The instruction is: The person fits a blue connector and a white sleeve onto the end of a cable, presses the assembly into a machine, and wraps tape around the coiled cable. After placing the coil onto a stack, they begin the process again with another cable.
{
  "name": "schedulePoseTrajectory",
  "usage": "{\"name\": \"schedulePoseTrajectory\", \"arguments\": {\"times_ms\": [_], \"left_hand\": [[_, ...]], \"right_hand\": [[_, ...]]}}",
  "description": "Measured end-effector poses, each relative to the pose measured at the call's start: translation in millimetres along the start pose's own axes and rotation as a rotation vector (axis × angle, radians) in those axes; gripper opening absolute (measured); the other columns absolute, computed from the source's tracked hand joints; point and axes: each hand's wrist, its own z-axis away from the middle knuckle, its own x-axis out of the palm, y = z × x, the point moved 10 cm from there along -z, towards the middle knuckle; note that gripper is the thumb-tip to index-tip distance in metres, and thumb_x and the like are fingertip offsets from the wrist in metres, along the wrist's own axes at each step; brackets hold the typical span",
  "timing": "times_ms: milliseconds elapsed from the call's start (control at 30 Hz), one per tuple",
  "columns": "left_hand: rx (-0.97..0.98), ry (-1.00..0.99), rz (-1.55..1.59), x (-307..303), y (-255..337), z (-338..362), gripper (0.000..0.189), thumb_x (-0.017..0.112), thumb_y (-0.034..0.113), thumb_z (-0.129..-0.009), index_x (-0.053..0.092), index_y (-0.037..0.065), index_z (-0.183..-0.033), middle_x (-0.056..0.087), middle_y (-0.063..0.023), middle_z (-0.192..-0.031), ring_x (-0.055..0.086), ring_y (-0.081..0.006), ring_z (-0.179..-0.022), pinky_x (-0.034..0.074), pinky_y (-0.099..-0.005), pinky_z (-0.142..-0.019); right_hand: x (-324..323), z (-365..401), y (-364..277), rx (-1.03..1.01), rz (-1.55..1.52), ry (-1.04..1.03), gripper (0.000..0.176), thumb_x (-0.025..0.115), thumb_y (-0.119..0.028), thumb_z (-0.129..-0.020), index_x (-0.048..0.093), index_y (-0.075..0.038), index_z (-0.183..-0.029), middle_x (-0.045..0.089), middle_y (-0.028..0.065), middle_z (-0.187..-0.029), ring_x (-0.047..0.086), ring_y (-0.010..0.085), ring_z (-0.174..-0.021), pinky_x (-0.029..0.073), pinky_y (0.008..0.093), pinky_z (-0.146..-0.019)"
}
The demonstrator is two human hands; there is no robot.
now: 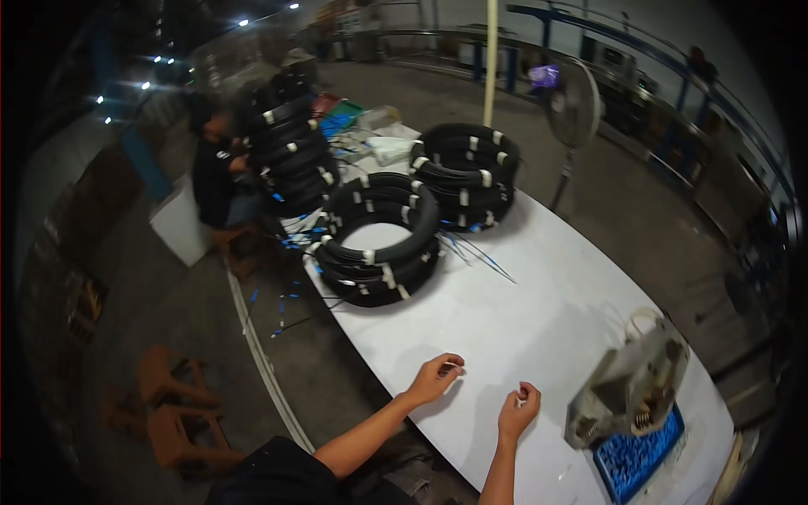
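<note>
Over the white table point(471, 328), my left hand point(433, 379) is closed, thumb and fingers curled together. A thin whitish bit shows at its fingertips, too small to name. To its right, my right hand point(518, 412) is also closed in a pinch, and what it holds, if anything, cannot be made out. Nearest to my right hand stands a grey metal bench machine point(627, 387) with springs. Beyond my left hand lies a stack of black cable coils point(379, 261) bound with white ties.
A blue tray point(644, 463) of small blue pieces sits by the machine. More cable coils point(467, 177) stand farther back, with a taller stack point(290, 160) beside a seated person point(220, 168). A fan point(574, 105) stands beyond the table; brown stools point(189, 438) are at left.
</note>
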Motion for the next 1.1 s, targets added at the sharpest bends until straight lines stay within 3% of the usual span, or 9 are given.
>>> {"name": "schedulePoseTrajectory", "arguments": {"times_ms": [167,400,467,667,733,867,933,1000,1100], "left_hand": [[-0.117,0.306,0.174,-124,-33,-7,0.019,0.059,0.010,-0.094,0.056,0.001,-0.111,0.063,-0.0077,-0.101,0.066,-0.0160,-0.087,0.054,-0.0277,-0.073],[-0.165,0.234,0.150,-142,-6,-65,0.031,0.063,0.013,-0.089,0.056,0.001,-0.116,0.063,-0.0063,-0.105,0.065,-0.0141,-0.094,0.053,-0.0275,-0.076],[-0.100,0.272,0.113,-147,30,-85,0.031,0.064,0.014,-0.089,0.058,0.000,-0.115,0.065,-0.0076,-0.106,0.064,-0.0158,-0.099,0.052,-0.0282,-0.083],[0.061,-0.047,-0.179,-129,110,-109,0.030,0.066,0.018,-0.089,0.063,0.000,-0.113,0.068,-0.0122,-0.109,0.065,-0.0205,-0.100,0.050,-0.0310,-0.089],[0.079,-0.034,-0.340,-138,152,-104,0.031,0.068,0.018,-0.086,0.064,0.000,-0.111,0.068,-0.0129,-0.109,0.066,-0.0226,-0.098,0.050,-0.0338,-0.090],[0.451,0.656,-0.683,-245,230,-89,0.032,0.069,0.011,-0.080,0.064,0.000,-0.110,0.065,-0.0166,-0.111,0.060,-0.0338,-0.111,0.044,-0.0405,-0.098],[0.302,0.817,-0.880,-301,232,-88,0.049,0.069,0.014,-0.079,0.055,0.000,-0.124,0.054,-0.0223,-0.128,0.045,-0.0398,-0.126,0.034,-0.0438,-0.107],[0.104,1.018,-1.008,-356,176,-86,0.073,0.073,0.021,-0.075,0.040,-0.002,-0.136,0.040,-0.0277,-0.140,0.033,-0.0419,-0.134,0.027,-0.0451,-0.111],[-0.109,0.934,-0.635,-388,108,-93,0.085,0.071,0.023,-0.068,0.034,-0.007,-0.139,0.039,-0.0305,-0.139,0.034,-0.0435,-0.132,0.025,-0.0464,-0.111]], "right_hand": [[109,-23,-44,-0.126,0.147,-0.270,0.023,0.064,-0.007,-0.075,0.064,-0.005,-0.098,0.061,0.0104,-0.100,0.057,0.0262,-0.095,0.043,0.0389,-0.088],[163,-79,-50,-0.084,0.119,-0.325,0.024,0.063,-0.010,-0.075,0.065,-0.003,-0.098,0.063,0.0112,-0.097,0.062,0.0244,-0.086,0.052,0.0347,-0.075],[187,-87,-32,0.183,-0.029,-0.447,0.027,0.065,-0.012,-0.077,0.065,-0.001,-0.102,0.066,0.0118,-0.098,0.065,0.0222,-0.081,0.052,0.0330,-0.075],[267,-122,-122,0.082,-0.239,-0.581,0.025,0.064,-0.016,-0.088,0.063,0.000,-0.107,0.067,0.0085,-0.098,0.064,0.0140,-0.081,0.048,0.0260,-0.073],[292,-135,-155,0.082,-0.271,-0.571,0.029,0.064,-0.023,-0.090,0.064,0.001,-0.107,0.067,0.0122,-0.102,0.065,0.0216,-0.093,0.050,0.0315,-0.084],[322,-140,-235,-0.006,-0.211,-0.545,0.070,0.068,-0.041,-0.086,0.046,0.006,-0.133,0.045,0.0236,-0.136,0.049,0.0353,-0.121,0.040,0.0388,-0.102],[351,-137,-230,-0.045,-0.114,-0.495,0.089,0.070,-0.050,-0.080,0.037,0.008,-0.140,0.038,0.0281,-0.143,0.040,0.0353,-0.132,0.032,0.0407,-0.109],[386,-129,-204,0.023,-0.054,-0.553,0.082,0.069,-0.026,-0.072,0.038,0.009,-0.139,0.036,0.0298,-0.143,0.038,0.0395,-0.133,0.031,0.0393,-0.110],[385,-132,-211,-0.018,-0.063,-0.552,0.072,0.063,-0.016,-0.068,0.044,0.004,-0.135,0.043,0.0254,-0.137,0.043,0.0390,-0.128,0.033,0.0388,-0.108]]}}
